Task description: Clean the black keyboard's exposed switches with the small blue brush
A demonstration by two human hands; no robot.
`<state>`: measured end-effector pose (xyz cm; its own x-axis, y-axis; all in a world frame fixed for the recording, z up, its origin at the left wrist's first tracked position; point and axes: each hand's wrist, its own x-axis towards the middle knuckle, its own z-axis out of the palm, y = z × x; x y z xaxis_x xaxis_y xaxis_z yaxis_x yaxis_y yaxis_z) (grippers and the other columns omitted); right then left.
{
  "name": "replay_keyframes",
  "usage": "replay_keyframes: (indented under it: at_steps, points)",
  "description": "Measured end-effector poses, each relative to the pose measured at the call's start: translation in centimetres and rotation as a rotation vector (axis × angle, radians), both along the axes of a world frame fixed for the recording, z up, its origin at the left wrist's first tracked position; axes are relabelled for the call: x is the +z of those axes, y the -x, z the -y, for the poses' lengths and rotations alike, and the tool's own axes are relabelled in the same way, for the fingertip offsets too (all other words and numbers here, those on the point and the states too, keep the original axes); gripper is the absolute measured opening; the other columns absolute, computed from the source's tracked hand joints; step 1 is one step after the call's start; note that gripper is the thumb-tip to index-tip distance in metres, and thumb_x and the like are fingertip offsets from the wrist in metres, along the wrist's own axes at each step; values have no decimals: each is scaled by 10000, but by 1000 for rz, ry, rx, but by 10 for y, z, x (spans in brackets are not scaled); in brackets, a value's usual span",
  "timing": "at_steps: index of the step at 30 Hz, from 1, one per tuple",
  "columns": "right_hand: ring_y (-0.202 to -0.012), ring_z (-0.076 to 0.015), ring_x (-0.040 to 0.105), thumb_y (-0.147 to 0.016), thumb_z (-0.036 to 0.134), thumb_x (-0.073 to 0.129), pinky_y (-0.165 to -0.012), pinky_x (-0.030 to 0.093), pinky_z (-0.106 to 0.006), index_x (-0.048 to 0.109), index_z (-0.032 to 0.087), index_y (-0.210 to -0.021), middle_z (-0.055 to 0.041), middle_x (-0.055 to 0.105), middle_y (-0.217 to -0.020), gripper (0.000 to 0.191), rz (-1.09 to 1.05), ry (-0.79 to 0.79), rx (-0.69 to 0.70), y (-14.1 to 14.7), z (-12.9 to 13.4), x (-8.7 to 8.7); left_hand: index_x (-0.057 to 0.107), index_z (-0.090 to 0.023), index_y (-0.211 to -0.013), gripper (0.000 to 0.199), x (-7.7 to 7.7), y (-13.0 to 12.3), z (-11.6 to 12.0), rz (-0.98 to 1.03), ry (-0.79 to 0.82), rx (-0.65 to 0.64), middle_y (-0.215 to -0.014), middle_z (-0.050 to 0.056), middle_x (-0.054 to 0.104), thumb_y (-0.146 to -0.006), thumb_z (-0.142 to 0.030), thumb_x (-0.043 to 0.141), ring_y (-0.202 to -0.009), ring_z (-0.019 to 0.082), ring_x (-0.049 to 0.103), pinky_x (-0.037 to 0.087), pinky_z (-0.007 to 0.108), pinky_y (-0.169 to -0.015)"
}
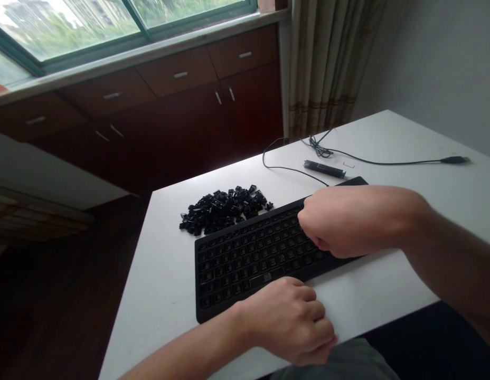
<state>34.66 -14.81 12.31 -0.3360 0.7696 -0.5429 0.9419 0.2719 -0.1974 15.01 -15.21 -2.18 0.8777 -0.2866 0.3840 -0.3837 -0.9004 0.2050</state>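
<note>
A black keyboard (245, 253) lies at a slant on the white table, its caps off and the key sockets bare. Curled closed, my right hand (348, 219) is over the keyboard's right part and covers it; whatever is in its fingers is hidden. My left hand (294, 322) is in a loose fist by the keyboard's front edge, near the table's edge, with the fingertips tucked out of sight. Behind the keyboard is a heap of loose black keycaps (225, 208).
A black cable (364, 159) runs from the keyboard's back, bundled midway, to a plug on the right. Near it lie a black bar-shaped piece (324, 169) and a small thin bent wire (348, 165). Wooden cabinets (181, 116) stand beyond the white table (153, 253).
</note>
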Motion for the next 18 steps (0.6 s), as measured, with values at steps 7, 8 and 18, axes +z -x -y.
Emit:
replay_keyframes:
  at_steps: [7, 8, 18]
  points:
    - [-536, -97, 360, -871, 139, 540, -575, 242, -303, 686, 176, -682, 1, 584, -563, 242, -226, -414, 35, -5, -9, 10, 480, -208, -652, 323, -1, 1, 0, -10, -9, 6, -570, -39, 495, -940, -322, 576, -493, 130, 431, 257, 327, -491]
    - [-533, -95, 367, -875, 146, 542, -574, 242, -300, 687, 175, -685, 3, 586, -563, 240, -225, -401, 29, -8, -9, 11, 479, -209, -655, 324, -1, 1, 0, -15, -15, 7, -571, -39, 495, -943, -324, 571, -494, 130, 434, 257, 327, -493]
    - [-435, -104, 317, -704, 75, 550, -497, 209, -322, 577, 177, -558, -6, 473, -472, 180, -6, -190, 16, 0, 4, 8, 485, -208, -654, 323, -1, 0, 0, 14, 0, -3, -571, -41, 501, -941, -327, 573, -489, 128, 424, 262, 328, -482]
